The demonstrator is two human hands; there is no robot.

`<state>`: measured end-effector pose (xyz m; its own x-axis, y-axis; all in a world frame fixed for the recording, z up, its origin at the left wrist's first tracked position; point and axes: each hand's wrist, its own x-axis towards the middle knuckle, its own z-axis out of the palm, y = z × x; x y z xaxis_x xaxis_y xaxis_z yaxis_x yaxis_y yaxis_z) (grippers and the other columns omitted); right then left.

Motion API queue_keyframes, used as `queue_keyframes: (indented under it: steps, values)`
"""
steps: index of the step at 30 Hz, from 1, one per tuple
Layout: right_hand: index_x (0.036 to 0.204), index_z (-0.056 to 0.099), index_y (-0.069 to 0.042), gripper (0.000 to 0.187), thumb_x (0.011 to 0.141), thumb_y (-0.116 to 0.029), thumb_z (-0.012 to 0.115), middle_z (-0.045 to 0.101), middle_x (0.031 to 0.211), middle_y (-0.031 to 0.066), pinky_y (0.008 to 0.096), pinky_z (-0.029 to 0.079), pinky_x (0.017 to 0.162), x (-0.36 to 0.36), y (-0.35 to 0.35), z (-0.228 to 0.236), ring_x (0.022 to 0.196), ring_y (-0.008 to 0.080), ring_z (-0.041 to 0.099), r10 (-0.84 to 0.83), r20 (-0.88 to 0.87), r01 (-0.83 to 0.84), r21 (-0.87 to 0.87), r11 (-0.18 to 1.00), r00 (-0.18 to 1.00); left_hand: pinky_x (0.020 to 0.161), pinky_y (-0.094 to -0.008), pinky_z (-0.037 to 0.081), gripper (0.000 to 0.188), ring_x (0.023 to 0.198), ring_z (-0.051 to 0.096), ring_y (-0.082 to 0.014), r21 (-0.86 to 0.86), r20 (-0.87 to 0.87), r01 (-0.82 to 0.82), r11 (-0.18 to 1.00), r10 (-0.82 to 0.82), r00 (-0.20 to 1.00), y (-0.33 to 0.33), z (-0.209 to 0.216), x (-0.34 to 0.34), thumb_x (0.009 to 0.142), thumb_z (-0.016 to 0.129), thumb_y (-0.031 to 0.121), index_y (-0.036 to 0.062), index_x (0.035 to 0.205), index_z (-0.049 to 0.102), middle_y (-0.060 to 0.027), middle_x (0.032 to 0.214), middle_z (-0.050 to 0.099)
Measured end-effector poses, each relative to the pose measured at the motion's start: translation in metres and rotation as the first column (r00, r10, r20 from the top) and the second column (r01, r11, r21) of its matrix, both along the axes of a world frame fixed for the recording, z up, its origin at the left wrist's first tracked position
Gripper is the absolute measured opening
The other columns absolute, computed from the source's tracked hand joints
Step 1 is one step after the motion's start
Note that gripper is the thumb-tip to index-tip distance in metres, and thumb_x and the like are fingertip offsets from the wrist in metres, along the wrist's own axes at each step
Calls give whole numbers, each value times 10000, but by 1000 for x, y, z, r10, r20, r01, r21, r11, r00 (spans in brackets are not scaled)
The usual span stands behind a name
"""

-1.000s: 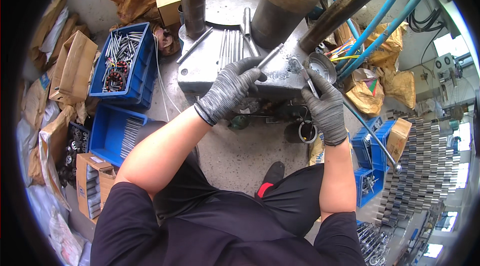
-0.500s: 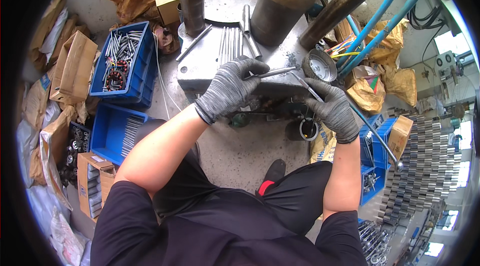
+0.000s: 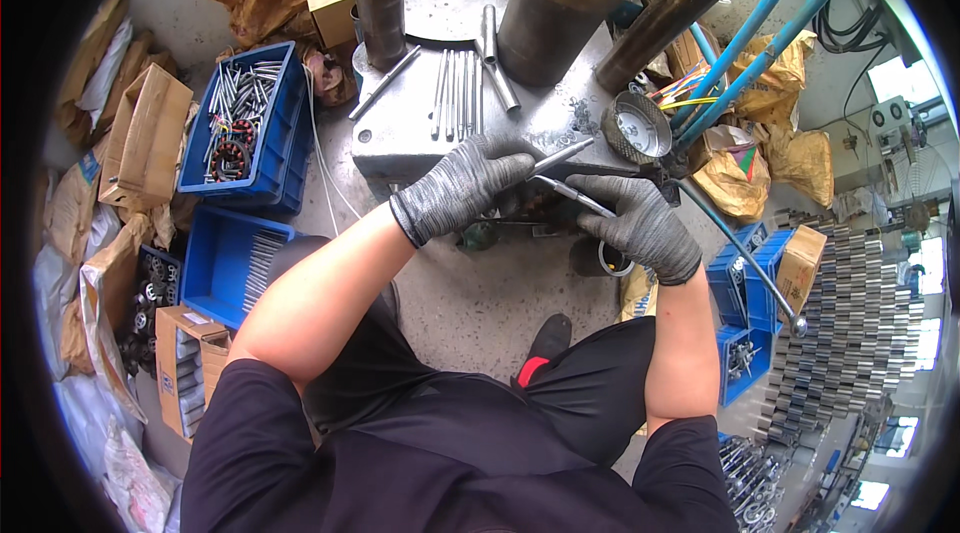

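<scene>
My left hand (image 3: 465, 185), in a grey knit glove, is closed around a metal shaft (image 3: 565, 155) whose thinner end points right. My right hand (image 3: 648, 225), gloved alike, grips a slim metal tool (image 3: 574, 195) with a narrow tip; its exact kind is unclear. That tip lies close below the left hand's shaft, and whether the two touch I cannot tell. Both hands are just in front of the steel press table (image 3: 400, 148). On it, several metal shafts (image 3: 460, 98) lie side by side, beside a T-shaped metal bar (image 3: 496, 63).
A thick steel cylinder (image 3: 560, 18) stands on the table between two posts (image 3: 378, 3). A round metal cup (image 3: 637, 128) sits at its right edge. Blue bins (image 3: 285, 148) of metal parts stand left. At right, a ball-ended lever (image 3: 745, 258) slants near my right hand.
My right hand has moved left and slightly down, bringing the tool's tip beneath the shaft. My left hand has shifted slightly down and right, tilting its shaft more upward.
</scene>
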<state>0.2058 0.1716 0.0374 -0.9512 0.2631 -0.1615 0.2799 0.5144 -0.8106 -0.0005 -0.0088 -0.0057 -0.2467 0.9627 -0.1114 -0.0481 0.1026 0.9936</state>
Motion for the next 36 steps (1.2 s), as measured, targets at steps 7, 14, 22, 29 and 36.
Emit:
queue_keyframes:
  steps: [7, 14, 22, 29, 36]
  values:
    - [1339, 676, 14, 484, 859, 20, 741, 752, 1157, 100, 314, 562, 926, 3, -3, 14, 1030, 128, 678, 29, -6, -29, -10, 1000, 1000, 542, -196, 469, 393, 599, 574, -42, -39, 240, 53, 998, -43, 970, -1, 6, 0, 1076, 581, 333, 18, 1303, 642, -11, 831, 700]
    - [1344, 678, 8, 511, 837, 29, 743, 743, 1125, 84, 304, 549, 924, 5, 1, 10, 1006, 111, 652, -6, -39, 6, -14, 1000, 999, 487, -196, 416, 452, 557, 539, -32, -98, 188, 90, 991, -70, 980, -1, 11, 0, 1083, 574, 397, 22, 1330, 628, 1, 799, 688]
    - [1340, 664, 29, 495, 850, 47, 739, 749, 1154, 119, 314, 564, 940, 1, -4, 14, 1046, 141, 686, 34, -58, -30, 74, 997, 998, 435, -176, 413, 370, 508, 553, -28, 3, 479, 65, 998, -59, 876, 0, -7, 0, 1065, 616, 393, 40, 1170, 652, 0, 788, 685]
    - [1356, 652, 31, 496, 868, 46, 733, 744, 1160, 96, 315, 557, 959, 2, -5, 17, 1064, 144, 680, 38, -67, -37, 5, 999, 997, 456, -172, 442, 337, 533, 580, -43, 44, 537, 74, 996, -86, 839, -1, -10, -1, 1071, 615, 334, 22, 1192, 655, -13, 808, 693]
    - [1355, 645, 19, 583, 848, -218, 813, 744, 1099, 126, 327, 563, 870, 6, -8, 11, 997, 175, 690, 65, -18, -62, -626, 778, 998, 475, -190, 499, 352, 553, 626, -77, 5, 636, 13, 1000, -13, 771, -1, -7, -7, 1094, 550, 305, 11, 1254, 661, -44, 831, 716]
